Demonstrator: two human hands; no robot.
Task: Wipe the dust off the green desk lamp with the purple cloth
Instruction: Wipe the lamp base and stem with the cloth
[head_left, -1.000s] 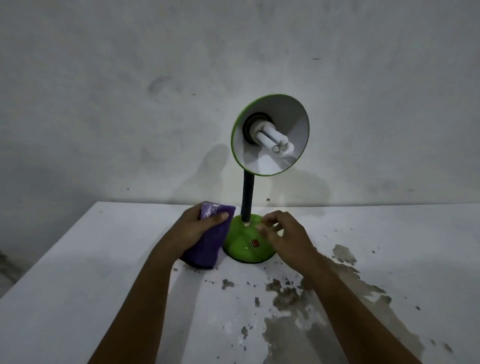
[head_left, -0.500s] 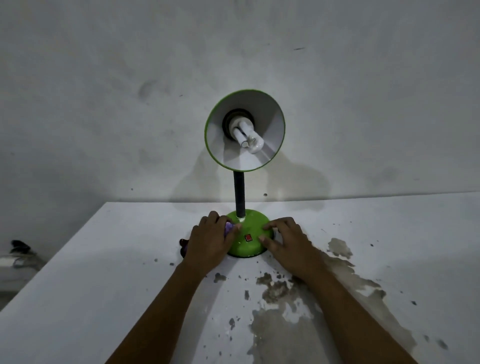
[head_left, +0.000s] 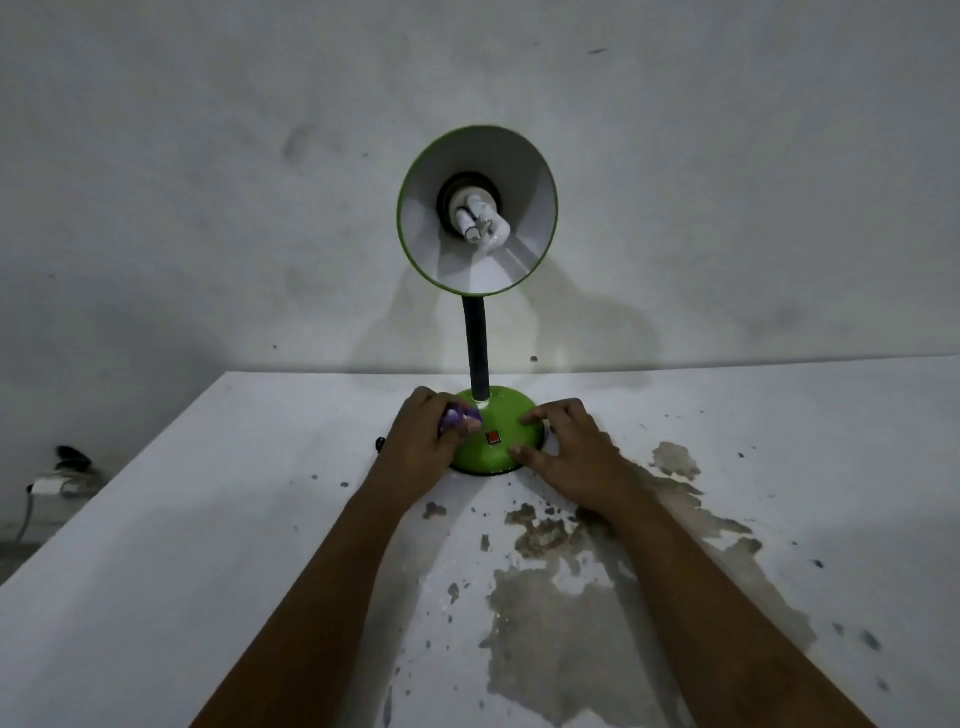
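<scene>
The green desk lamp (head_left: 506, 415) stands near the table's far edge, its round base bearing a red switch (head_left: 492, 438). A black neck rises to the shade (head_left: 535, 208), which faces me with a white bulb inside. My left hand (head_left: 423, 447) presses the purple cloth (head_left: 460, 415) against the left side of the base; only a small bunched part of the cloth shows under the fingers. My right hand (head_left: 571, 452) rests its fingertips on the right side of the base, steadying it.
The white table (head_left: 208, 519) has peeled, stained patches in front and to the right of the lamp. A grey wall stands right behind the table. A small dark item (head_left: 380, 443) lies beside my left hand. Cables and a plug (head_left: 49, 486) lie on the floor at left.
My left hand has turned palm-down and pushed the cloth onto the lamp's base, hiding most of it. The right hand has settled lower on the base. The shade now faces me squarely.
</scene>
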